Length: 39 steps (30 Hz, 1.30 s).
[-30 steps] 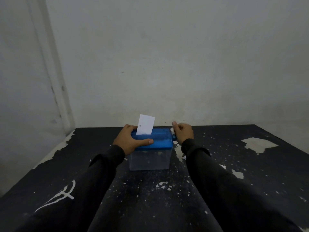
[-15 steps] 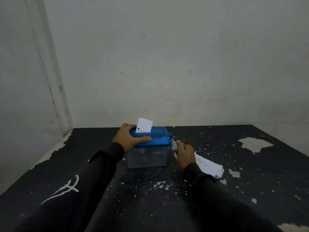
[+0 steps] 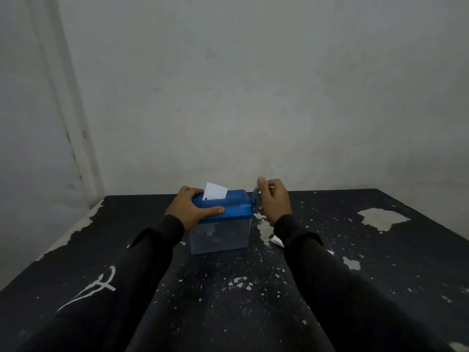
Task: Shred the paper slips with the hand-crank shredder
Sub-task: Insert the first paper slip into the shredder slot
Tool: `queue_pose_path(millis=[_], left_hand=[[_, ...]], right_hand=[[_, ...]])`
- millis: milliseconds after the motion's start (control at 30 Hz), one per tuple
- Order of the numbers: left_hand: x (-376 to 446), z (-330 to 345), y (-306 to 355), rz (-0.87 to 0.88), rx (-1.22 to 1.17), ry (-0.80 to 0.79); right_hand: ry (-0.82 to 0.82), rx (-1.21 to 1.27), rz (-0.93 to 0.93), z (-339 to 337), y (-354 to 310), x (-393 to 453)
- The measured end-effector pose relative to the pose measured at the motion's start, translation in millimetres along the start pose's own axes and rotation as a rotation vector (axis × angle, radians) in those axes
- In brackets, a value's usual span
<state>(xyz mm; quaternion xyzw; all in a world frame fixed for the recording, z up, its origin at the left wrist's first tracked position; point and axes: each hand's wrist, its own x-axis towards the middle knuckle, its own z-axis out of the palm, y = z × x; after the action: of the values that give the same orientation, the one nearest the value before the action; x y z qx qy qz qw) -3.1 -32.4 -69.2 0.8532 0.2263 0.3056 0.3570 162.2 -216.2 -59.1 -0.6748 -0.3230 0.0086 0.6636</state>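
Hands: your left hand point(image 3: 194, 209) grips the shredder's blue lid point(image 3: 228, 208), thumb across its front; your right hand point(image 3: 275, 201) is curled round the blurred crank point(image 3: 255, 196) at the lid's right end.
Slip: white paper slip point(image 3: 215, 193) stands partly fed into the top slot.
Shredder: clear bin point(image 3: 219, 236) on the table point(image 3: 228, 301); likely light and tippy, so keep holding the lid.
Handling: paper is thin, floppy.
Around: more paper point(image 3: 277, 241) lies beside your right sleeve; wall point(image 3: 228, 85) behind.

Long black sleeves point(image 3: 342, 288); white, perhaps printed, mark point(image 3: 94, 288) on left sleeve
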Motion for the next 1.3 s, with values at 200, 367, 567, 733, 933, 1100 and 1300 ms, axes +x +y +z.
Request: queue_pose_path(millis=[200, 367, 567, 733, 933, 1100, 1300], left_hand=[[-1.6, -0.5, -1.2, 0.006, -0.031, -0.023], [-1.2, -0.8, 0.0, 0.010, -0.041, -0.026], [-1.8, -0.9, -0.4, 0.012, -0.062, -0.031], [-2.4, 1.6, 0.6, 0.010, -0.041, -0.010], [-1.2, -2.4, 2.0, -0.020, -0.029, -0.054], [0.6, -1.9, 4.7, -0.022, -0.035, -0.048], [2.0, -2.0, 7.4, -0.028, -0.041, -0.061]], right_hand=[[0.105, 0.040, 0.038, 8.3, -3.6, 28.0], [0.108, -0.118, 0.061, 13.7, 16.9, 41.4], [0.041, -0.193, 0.155, 12.1, 39.3, 29.8], [-0.174, -0.365, 0.332, 1.3, 43.2, 11.9], [-0.218, -0.369, 0.366, -11.8, 52.1, -12.6], [-0.211, -0.319, 0.268, -21.3, 44.6, -33.3], [-0.168, -0.030, 0.264, -23.2, 8.2, -22.6]])
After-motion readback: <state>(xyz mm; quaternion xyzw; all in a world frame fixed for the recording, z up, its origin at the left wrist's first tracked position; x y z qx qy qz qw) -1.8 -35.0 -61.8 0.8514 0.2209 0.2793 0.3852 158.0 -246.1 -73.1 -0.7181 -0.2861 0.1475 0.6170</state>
